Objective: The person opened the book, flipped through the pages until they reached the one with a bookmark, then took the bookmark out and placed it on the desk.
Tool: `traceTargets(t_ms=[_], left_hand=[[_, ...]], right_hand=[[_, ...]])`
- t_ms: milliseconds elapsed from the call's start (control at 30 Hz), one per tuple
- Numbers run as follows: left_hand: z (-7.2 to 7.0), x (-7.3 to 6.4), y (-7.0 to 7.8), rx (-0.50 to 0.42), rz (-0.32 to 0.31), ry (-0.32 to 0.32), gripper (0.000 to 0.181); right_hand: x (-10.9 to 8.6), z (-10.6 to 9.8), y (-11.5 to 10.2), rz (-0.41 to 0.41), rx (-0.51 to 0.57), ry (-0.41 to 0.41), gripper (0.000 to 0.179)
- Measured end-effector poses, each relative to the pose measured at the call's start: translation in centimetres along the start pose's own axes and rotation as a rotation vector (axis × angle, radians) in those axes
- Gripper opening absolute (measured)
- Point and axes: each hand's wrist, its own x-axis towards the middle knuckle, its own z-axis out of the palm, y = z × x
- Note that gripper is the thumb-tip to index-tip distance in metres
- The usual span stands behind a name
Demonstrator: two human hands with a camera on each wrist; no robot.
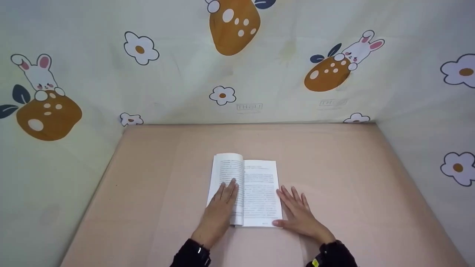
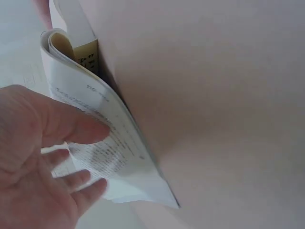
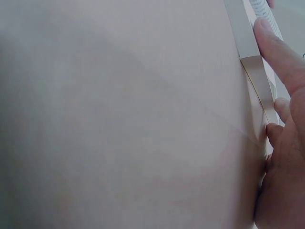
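Note:
An open book [image 1: 261, 193] lies on the table, its printed pages facing up and its left-hand leaves arched near the spine. My left hand [image 1: 219, 211] rests on the left page with fingers extended toward the top. In the left wrist view, the thumb of the left hand [image 2: 43, 152] lies over the print, and the leaves bulge in a curl at the spine. The right hand [image 1: 300, 215] is at the book's lower right edge, thumb on the page corner and fingers spread. The right wrist view shows the right hand [image 3: 286, 119] against the thick page block [image 3: 243, 33].
A pinkish-beige cloth covers the table [image 1: 167, 167]. Pale curtain-like walls [image 1: 178, 89] printed with rabbits, brown fruit and flowers stand at the back and both sides. Dark sleeves [image 1: 191, 254] cover both wrists.

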Motion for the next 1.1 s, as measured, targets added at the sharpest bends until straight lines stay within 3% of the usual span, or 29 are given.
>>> traceTargets(t_ms=[200,533,733,967,1100], left_hand=[[-0.4,0.0,0.0,-0.031,0.07,-0.059,0.08],[-1.7,0.5,1.1,-0.111,-0.02,-0.172,0.068],[-1.8,0.6,1.7,-0.104,-0.05,-0.181,0.048],[-1.9,0.8,2.1,-0.156,-0.102,-0.18,0.06],[-1.8,0.7,2.2,-0.146,-0.097,-0.172,0.065]], right_hand=[[0.0,-0.1,0.1,-0.003,0.005,0.003,0.092],[0.0,0.1,-0.1,-0.013,0.006,0.023,0.092],[0.0,0.1,0.1,-0.027,0.008,0.025,0.093],[-0.1,0.0,0.2,-0.031,0.02,0.021,0.092],[-0.1,0.0,0.1,-0.017,0.022,0.015,0.092]])
